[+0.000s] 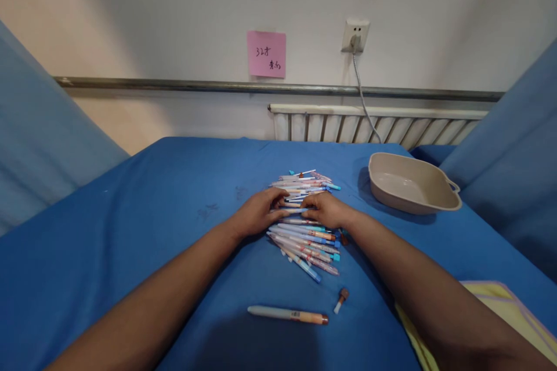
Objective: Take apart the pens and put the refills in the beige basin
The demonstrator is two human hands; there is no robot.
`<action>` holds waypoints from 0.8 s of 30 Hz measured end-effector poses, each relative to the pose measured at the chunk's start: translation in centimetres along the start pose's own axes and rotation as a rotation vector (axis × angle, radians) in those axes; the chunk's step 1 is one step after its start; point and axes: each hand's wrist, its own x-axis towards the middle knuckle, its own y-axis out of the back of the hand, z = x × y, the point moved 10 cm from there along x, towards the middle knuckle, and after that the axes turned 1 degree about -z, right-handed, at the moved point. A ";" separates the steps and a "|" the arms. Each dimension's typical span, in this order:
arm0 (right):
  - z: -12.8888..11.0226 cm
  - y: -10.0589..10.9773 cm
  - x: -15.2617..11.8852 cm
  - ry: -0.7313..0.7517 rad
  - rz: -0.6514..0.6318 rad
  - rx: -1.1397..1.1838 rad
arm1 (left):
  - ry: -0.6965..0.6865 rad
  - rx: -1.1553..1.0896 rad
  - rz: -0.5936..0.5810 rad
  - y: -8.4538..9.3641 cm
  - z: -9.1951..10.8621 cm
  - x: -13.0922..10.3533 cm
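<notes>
A pile of pens point(304, 237) in pastel pink, blue and orange lies across the middle of the blue-covered bed, with the pens pointing roughly sideways. My left hand point(259, 211) is curled round the left ends of several pens in the pile, thumb nearer me and fingers beyond. At the other ends, my right hand point(326, 210) grips the same part of the pile with bent fingers. Between the two hands runs a light blue pen point(292, 210). Closer to me lies a single grey and orange pen point(287, 315), apart from the pile. Beside it is a small brown cap-like piece point(342, 300) with a pale stem.
A beige plastic basin point(413, 185) with a handle stands at the right. A yellow cloth point(500, 307) lies partly under my right forearm. Behind the bed are a radiator point(339, 122), a metal rail point(195, 86) and a plugged-in cable point(361, 90). Blue curtains point(39, 127) flank both sides.
</notes>
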 end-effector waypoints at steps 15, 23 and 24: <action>1.3 0.3 0.2 -0.051 0.007 0.013 | 0.010 0.064 -0.048 -0.3 -0.8 -0.1; 3.8 2.5 -1.0 -0.148 -0.065 -0.133 | 0.048 0.185 -0.087 1.3 -2.5 -0.3; 3.9 2.7 -1.0 -0.155 -0.069 -0.144 | 0.062 0.202 -0.086 1.5 -2.7 -0.3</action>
